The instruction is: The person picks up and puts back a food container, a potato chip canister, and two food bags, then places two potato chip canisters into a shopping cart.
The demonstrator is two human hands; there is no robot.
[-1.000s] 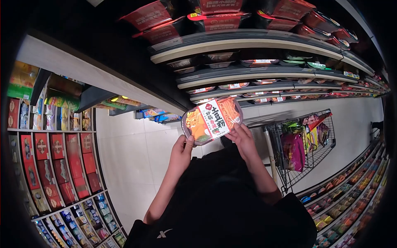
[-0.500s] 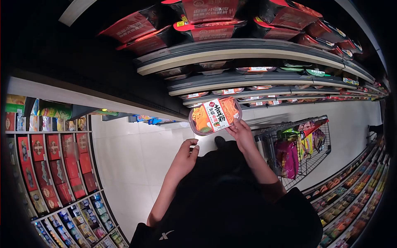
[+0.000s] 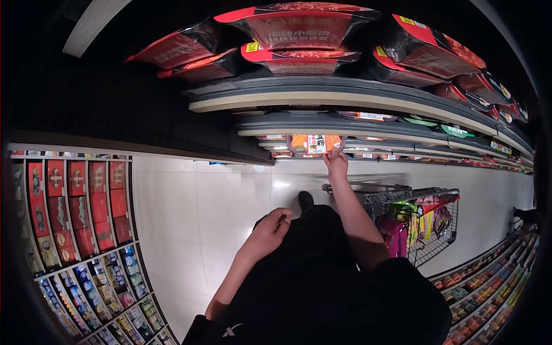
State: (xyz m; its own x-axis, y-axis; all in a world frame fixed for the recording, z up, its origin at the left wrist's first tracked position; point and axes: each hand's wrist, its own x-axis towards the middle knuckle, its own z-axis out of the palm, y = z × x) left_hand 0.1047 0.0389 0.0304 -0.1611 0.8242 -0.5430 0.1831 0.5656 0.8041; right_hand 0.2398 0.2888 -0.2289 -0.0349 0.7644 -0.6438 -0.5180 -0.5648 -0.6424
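My right hand [image 3: 338,168] reaches forward to the shelves, its fingers gripping the near edge of a boxed instant noodle meal [image 3: 302,145]. The box has a clear lid over orange contents and a white label with dark lettering. It is at the front of a lower shelf, its upper part hidden under the shelf above. My left hand [image 3: 268,232] is in front of my body with the fingers curled in and nothing visible in it.
Red boxed meals [image 3: 299,31] fill the upper shelf [image 3: 345,102]. A wire shopping cart [image 3: 428,250] with colourful bags stands to my right. Shelves of red boxes [image 3: 60,213] are at the left, and more packed shelves [image 3: 489,293] at the lower right.
My right hand has moved the meal box forward, away from my body, to the lower shelf. My left hand has drawn back slightly and its fingers have curled in. The view has shifted a little.
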